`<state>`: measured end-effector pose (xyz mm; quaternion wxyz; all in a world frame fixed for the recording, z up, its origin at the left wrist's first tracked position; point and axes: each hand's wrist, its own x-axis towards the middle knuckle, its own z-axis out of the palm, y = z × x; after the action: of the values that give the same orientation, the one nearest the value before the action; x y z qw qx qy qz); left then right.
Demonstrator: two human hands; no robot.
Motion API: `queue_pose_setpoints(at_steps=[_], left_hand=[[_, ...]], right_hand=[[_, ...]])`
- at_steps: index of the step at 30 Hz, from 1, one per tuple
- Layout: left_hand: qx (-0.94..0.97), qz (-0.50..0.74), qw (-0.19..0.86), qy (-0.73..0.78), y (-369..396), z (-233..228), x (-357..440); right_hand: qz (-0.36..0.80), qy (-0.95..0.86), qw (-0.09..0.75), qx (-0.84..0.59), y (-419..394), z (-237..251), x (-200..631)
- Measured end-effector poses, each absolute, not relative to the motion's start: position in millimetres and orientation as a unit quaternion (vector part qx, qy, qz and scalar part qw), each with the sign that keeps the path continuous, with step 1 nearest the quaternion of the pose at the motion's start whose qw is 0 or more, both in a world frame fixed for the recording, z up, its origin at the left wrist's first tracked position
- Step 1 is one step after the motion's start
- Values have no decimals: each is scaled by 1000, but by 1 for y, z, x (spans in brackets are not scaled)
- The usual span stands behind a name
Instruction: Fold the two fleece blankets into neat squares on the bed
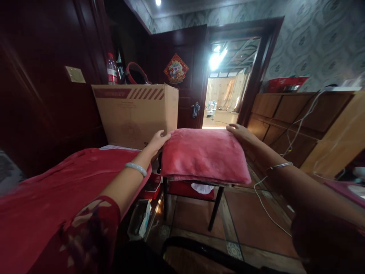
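bedspread: a red cover fills the lower left, lying flat and reaching up to the foot of the box
plate: a brass wall plate sits on the dark panelling above the bedspread
box: a cardboard box stands upright behind the bedspread, just left of the blanket; a bottle with a red label shows above its back edge
left hand: the left hand grips the blanket's far left corner, thumb on top, fingers curled together around the edge; a pale bangle rings the wrist
basket: a red basket sits low on the floor under the left forearm, beside the stand's leg
blanket: a folded pink blanket lies flat on a dark-legged stand, centre of view, between the two hands and touching both; its near edge overhangs the stand a little
door: a dark door stands open behind the blanket, a red paper ornament on it, a bright room beyond
right hand: the right hand rests palm down on the blanket's far right corner, fingers lying close together along the edge; a thin metal bangle on the wrist
cord: a white cord trails over the tiled floor below the right forearm
cabinet: a wooden cabinet runs along the right wall, more white cable hanging down its front
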<state>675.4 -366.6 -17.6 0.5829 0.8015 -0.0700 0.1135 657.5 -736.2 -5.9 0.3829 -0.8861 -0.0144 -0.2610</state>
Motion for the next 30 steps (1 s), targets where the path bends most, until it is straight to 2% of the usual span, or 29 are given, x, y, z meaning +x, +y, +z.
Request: queue_pose_setpoints(at_steps=[3,6,9,11,14,18,20,24,27,30], left_hand=[[821,168,539,-91,-361,-18,663],[848,194,474,-137,-347,-24,649],[874,178,423,-160,-315,-41,631],[893,169,383,-167,-279,-60,616],[934,143,302,-127,-210,-97,582],[981,83,174,29,-117,-148,506],[980,76,154,105,-80,-168,457],[968,31,76,236,-33,-193,354],[948,-2,17,317,-17,-202,284],[925,-5,-3,379,-15,-212,229]], right_hand=[[-328,-69,219,-916,-704,12,636],[-332,-167,88,-924,-662,16,612],[-263,-200,-3,-944,-636,4,598],[-236,-191,-30,-952,-629,-8,594],[-291,-205,-24,-934,-622,-25,589],[-364,-319,40,-874,-581,-55,569],[-317,-415,90,-848,-547,-76,550],[-101,-621,131,-766,-469,-129,519],[-11,-651,162,-742,-405,-162,518],[13,-649,217,-729,-337,-184,528]])
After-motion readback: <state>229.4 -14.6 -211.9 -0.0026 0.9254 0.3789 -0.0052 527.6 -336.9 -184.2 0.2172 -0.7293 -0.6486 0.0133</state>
